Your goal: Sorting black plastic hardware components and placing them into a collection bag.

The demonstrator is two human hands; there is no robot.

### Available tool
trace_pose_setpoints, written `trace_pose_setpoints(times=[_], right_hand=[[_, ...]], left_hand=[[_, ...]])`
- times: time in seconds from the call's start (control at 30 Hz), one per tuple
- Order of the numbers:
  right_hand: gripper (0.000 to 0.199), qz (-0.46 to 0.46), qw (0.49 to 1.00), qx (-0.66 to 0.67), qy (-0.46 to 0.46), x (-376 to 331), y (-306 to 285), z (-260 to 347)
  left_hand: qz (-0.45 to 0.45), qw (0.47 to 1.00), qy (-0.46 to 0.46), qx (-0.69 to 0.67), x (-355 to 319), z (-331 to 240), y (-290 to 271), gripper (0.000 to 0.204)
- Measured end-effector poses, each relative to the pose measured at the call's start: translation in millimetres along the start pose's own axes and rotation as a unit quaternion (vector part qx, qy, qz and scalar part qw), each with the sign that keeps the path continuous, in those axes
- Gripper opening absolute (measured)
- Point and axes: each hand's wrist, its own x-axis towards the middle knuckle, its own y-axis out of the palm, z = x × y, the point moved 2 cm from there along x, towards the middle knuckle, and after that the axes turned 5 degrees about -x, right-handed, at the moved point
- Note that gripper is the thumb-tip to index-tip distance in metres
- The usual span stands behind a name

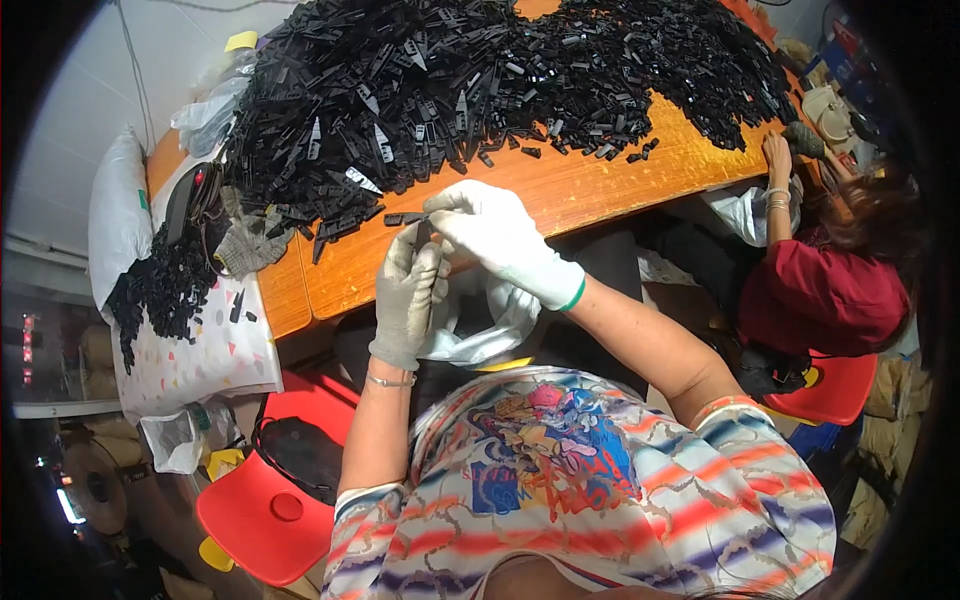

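Steadiness helps: our left hand [405, 300] grips a black plastic piece [422, 236] upright, our right hand [492, 232] pinches its top, and we should press evenly.

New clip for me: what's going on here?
A person in white gloves is handling a small black piece at the near edge of an orange-brown table. The left hand holds it; the right hand is at its top, its exact grip unclear. A big pile of black parts covers much of the table. A co-worker in dark red sits at right.
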Motion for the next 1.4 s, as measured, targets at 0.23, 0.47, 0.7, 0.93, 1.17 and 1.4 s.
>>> trace_pose_setpoints(times=[0.23,0.47,0.7,0.93,1.17,1.4], right_hand=[[0.025,-0.025,0.996,-0.077,-0.026,1,4,-7],[0.024,-0.047,0.993,-0.098,-0.037,-8,6,-6],[0.025,-0.061,0.997,0.043,0.029,-12,8,4],[0.024,-0.021,0.999,-0.032,0.012,-10,7,-4],[0.027,-0.044,0.951,-0.270,-0.146,-7,7,-11],[0.014,0.009,0.853,-0.466,-0.236,-4,12,-16]], left_hand=[[0.002,0.999,0.011,-0.033,-2,4,-4,0.019],[0.010,0.998,0.041,-0.038,-2,8,-2,0.019],[-0.008,0.999,0.039,-0.001,-4,5,1,0.019],[-0.017,0.999,0.046,0.013,-5,7,1,0.016],[-0.044,0.992,0.077,0.089,-9,6,3,0.014],[-0.052,0.990,0.099,0.085,-8,16,-2,0.013]])
